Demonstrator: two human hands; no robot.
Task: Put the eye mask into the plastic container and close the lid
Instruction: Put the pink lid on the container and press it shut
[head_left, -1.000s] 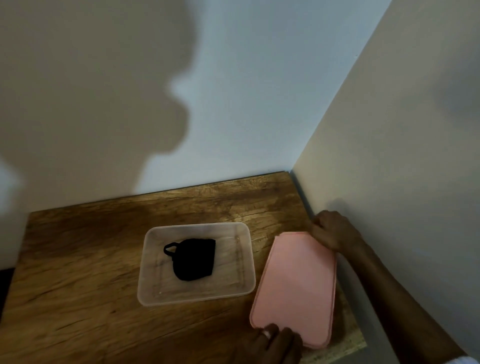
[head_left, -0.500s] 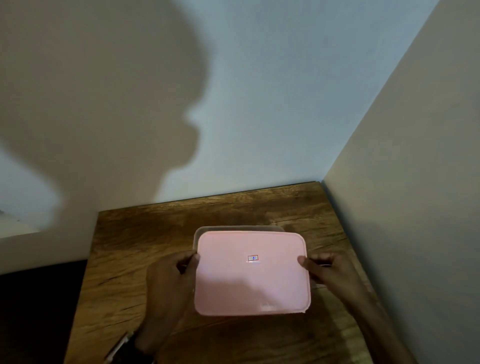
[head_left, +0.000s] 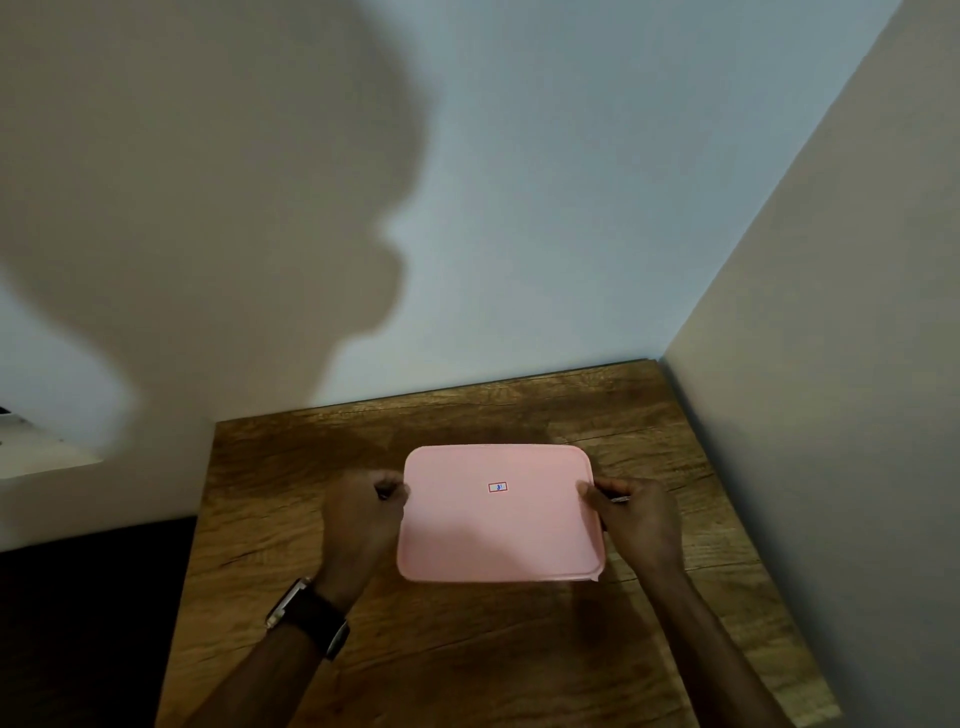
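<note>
The left hand (head_left: 363, 512) curls its fingers (head_left: 387, 486) against the left short edge of the pink lid (head_left: 498, 525), knuckles up, thumb tucked at the rim; whether fingertips reach under the edge cannot be told. The right hand (head_left: 636, 514) mirrors it on the right short edge, thumb lying on top of the lid's margin and the other fingers folded down over the side, pinching the rim. The lid is smooth, matte plastic, a rounded rectangle with soft corners and a small red-bordered sticker (head_left: 497, 487) near its centre. It covers the plastic container completely, so neither the container nor the eye mask shows; whether the lid is fully seated cannot be told.

Everything rests on a wooden table (head_left: 467, 649) with dark, streaky grain, pushed into a corner where a pale wall (head_left: 545, 208) meets a beige wall (head_left: 831, 364). A large shadow of a head falls on the back wall.

Both forearms come in from below, angled inward. A dark-strapped watch (head_left: 309, 616) sits on the left wrist.
</note>
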